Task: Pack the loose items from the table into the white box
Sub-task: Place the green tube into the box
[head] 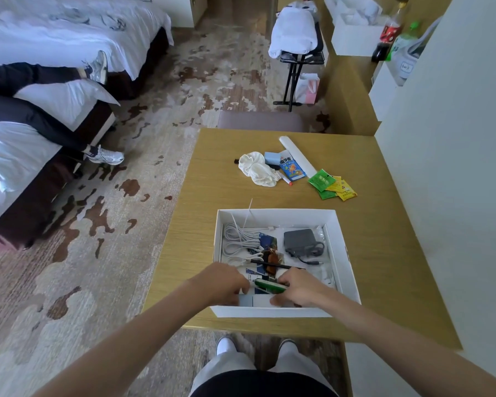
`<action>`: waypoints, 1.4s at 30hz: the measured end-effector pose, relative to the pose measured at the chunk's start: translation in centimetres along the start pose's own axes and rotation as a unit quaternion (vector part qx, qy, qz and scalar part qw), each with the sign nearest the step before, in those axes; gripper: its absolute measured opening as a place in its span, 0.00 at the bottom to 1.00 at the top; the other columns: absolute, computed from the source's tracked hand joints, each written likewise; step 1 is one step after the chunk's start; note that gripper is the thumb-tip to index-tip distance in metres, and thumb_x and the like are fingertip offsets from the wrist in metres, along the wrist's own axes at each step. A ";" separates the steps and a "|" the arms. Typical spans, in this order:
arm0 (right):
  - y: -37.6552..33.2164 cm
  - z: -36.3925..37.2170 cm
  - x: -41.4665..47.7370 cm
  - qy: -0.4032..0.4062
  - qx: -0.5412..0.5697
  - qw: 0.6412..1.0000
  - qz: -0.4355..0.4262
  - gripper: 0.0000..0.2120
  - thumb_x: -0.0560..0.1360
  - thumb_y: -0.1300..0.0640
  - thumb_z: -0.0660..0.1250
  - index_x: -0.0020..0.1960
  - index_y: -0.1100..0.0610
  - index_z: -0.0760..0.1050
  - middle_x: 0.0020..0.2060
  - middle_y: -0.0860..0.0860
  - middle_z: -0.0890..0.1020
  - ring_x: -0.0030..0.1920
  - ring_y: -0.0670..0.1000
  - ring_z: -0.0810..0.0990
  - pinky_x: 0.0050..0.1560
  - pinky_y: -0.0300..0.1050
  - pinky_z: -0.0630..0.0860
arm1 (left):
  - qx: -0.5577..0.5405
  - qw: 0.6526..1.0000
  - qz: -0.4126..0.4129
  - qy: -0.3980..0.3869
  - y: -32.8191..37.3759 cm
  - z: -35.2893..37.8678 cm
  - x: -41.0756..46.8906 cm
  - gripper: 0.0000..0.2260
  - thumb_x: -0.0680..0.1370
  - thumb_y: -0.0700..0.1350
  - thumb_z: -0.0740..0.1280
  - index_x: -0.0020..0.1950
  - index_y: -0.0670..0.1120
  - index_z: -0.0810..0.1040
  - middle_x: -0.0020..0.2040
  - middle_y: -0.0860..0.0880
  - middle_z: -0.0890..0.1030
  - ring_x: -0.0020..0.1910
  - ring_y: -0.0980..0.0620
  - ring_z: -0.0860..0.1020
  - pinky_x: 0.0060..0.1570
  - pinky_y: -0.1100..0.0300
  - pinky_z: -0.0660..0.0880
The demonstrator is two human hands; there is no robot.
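The white box lies open on the wooden table. Both hands are inside its near end. My left hand and my right hand together grip a flat green item. In the box lie coiled white cables, a grey power adapter, a black pen and printed cards. Loose on the table beyond the box are white socks, a blue packet, a white tube, a red-capped marker and green and yellow sachets.
A white wall borders the table on the right. A chair back stands at the table's far edge. Beds are on the left, with another person's legs lying across them. A luggage rack with white cloth stands further back.
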State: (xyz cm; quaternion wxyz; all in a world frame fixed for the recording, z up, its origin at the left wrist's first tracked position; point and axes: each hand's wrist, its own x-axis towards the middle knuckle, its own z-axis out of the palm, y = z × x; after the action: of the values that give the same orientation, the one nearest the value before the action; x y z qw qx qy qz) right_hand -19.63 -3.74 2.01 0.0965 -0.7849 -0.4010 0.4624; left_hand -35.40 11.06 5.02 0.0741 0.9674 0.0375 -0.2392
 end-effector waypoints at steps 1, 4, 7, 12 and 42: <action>0.0 0.1 0.1 0.003 -0.011 1.000 -0.004 0.10 0.67 0.47 0.76 0.37 0.49 0.77 0.29 0.45 0.79 0.27 0.42 0.75 0.28 0.37 0.67 | 0.002 1.000 -0.001 -0.001 0.0 -0.1 0.1 0.13 0.76 0.47 0.66 0.60 0.50 0.77 0.55 0.49 0.82 0.53 0.47 0.79 0.47 0.56 0.72; -0.4 0.4 0.3 0.006 -0.036 0.999 -0.015 0.09 0.66 0.48 0.76 0.39 0.51 0.79 0.31 0.45 0.79 0.29 0.44 0.76 0.29 0.39 0.67 | 0.007 1.000 -0.004 -0.011 -0.1 -0.1 0.1 0.12 0.76 0.47 0.67 0.60 0.49 0.77 0.55 0.48 0.82 0.53 0.46 0.79 0.47 0.56 0.72; -0.8 0.6 0.5 0.003 -0.039 0.999 -0.030 0.09 0.66 0.47 0.75 0.40 0.52 0.80 0.31 0.46 0.79 0.29 0.44 0.75 0.29 0.40 0.67 | 0.027 0.999 -0.011 -0.021 -0.3 -0.3 0.0 0.13 0.76 0.46 0.67 0.59 0.49 0.78 0.54 0.46 0.81 0.52 0.45 0.79 0.46 0.55 0.71; -0.9 0.2 0.2 0.010 -0.050 0.997 -0.056 0.08 0.69 0.46 0.72 0.39 0.50 0.80 0.35 0.48 0.81 0.33 0.47 0.77 0.33 0.43 0.68 | 0.069 0.997 0.016 0.026 -1.1 -0.5 -0.5 0.12 0.77 0.44 0.62 0.58 0.48 0.79 0.52 0.45 0.83 0.52 0.43 0.79 0.52 0.54 0.69; -2.6 -7.9 2.5 0.294 -0.025 0.945 -0.138 0.05 0.76 0.58 0.66 0.50 0.55 0.81 0.45 0.46 0.82 0.45 0.46 0.79 0.48 0.45 0.77 | -0.345 0.908 -0.024 0.237 -8.5 -7.1 4.1 0.11 0.79 0.40 0.58 0.54 0.45 0.80 0.53 0.49 0.80 0.46 0.54 0.79 0.43 0.68 0.76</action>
State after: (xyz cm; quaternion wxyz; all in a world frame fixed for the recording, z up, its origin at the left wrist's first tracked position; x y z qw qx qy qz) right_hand -14.05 1.50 6.09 0.2530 -0.8255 -0.4704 0.1827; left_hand -29.45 20.73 8.26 0.3861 0.9086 0.1573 0.0237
